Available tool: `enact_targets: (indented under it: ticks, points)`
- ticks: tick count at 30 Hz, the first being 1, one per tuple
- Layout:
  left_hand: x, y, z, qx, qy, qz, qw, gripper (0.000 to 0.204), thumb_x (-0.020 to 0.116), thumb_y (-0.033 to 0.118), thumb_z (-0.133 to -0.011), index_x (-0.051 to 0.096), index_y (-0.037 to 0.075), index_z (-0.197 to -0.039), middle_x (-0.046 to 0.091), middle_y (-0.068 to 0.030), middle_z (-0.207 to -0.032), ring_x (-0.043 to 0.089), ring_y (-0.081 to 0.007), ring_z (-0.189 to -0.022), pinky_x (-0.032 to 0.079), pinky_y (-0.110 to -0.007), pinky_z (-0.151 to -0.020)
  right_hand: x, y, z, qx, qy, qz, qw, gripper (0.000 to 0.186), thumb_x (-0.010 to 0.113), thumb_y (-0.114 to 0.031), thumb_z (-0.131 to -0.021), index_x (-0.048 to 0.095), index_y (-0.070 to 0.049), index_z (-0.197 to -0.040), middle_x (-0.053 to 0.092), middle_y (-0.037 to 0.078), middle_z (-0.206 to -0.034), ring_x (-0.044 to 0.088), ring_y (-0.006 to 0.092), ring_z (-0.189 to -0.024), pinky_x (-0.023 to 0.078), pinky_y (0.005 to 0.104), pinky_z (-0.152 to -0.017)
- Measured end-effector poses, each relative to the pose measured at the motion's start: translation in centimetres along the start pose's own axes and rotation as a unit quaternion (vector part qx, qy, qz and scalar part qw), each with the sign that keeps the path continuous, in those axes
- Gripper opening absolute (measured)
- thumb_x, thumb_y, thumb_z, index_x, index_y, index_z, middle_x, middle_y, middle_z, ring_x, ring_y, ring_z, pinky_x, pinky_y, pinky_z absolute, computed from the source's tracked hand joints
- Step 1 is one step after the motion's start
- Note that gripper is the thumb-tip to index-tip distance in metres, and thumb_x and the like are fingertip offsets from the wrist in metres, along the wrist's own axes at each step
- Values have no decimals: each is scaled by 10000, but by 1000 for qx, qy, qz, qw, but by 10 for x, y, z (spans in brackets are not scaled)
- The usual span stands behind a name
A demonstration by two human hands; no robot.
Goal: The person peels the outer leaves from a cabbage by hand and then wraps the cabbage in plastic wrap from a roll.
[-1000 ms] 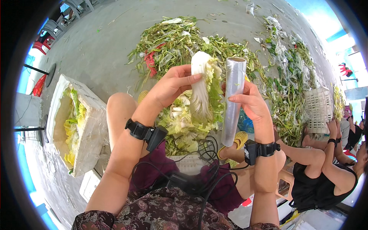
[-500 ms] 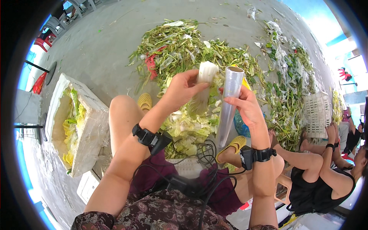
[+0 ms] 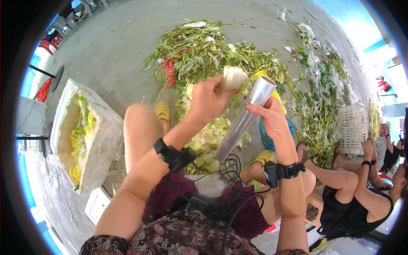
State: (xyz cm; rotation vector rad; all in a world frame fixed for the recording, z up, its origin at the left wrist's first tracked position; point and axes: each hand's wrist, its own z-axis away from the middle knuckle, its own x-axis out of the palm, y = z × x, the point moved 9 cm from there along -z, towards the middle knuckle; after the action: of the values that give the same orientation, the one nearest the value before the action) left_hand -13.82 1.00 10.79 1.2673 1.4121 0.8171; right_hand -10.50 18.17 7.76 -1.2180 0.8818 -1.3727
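My left hand (image 3: 207, 101) pinches a cabbage stalk (image 3: 235, 79), its pale cut end turned up and away from me. In my right hand (image 3: 274, 117) is a roll of clear plastic film (image 3: 243, 123), gripped near its upper end. The roll slants, its lower end pointing toward my lap at the left. Its open core faces up, close to the cabbage but apart from it. Below both hands, loose pale-green cabbage leaves (image 3: 204, 142) lie heaped on the floor between my feet. Something yellow (image 3: 278, 100) shows behind the roll; its kind is hidden.
At left, a white foam box (image 3: 100, 146) holds yellow-green leaves. Beyond my hands spreads a heap of vegetable scraps (image 3: 191, 55). A blue plastic bag (image 3: 266, 135) lies by my right foot. Black cables (image 3: 231, 170) cross my lap. A person (image 3: 359, 199) sits at right near a white crate (image 3: 352, 127).
The roll of film has tilted more, its lower end swinging left and its top shifting slightly right. My left hand has moved a little right and turned the cabbage stalk.
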Motion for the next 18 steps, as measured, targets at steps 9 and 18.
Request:
enact_targets:
  ticks: [9, 18]
  points:
    - [-6, 25, 3, 21, 54, -70, 996, 205, 694, 84, -727, 631, 15, -910, 596, -131, -690, 522, -232, -561, 423, -303, -540, 0, -1, -1, -12, 18, 11, 1000, 469, 706, -35, -710, 527, -20, -1144, 629, 77, -1010, 589, 162, -937, 441, 315, -847]
    - [-7, 26, 2, 38, 44, -107, 993, 185, 684, 66, -718, 527, -14, -775, 541, -165, -671, 523, -313, -571, 410, -341, -520, -1, -9, -5, -21, -19, 40, 999, 425, 613, 19, -686, 539, 46, -1103, 623, 129, -1027, 599, 226, -970, 455, 323, -864]
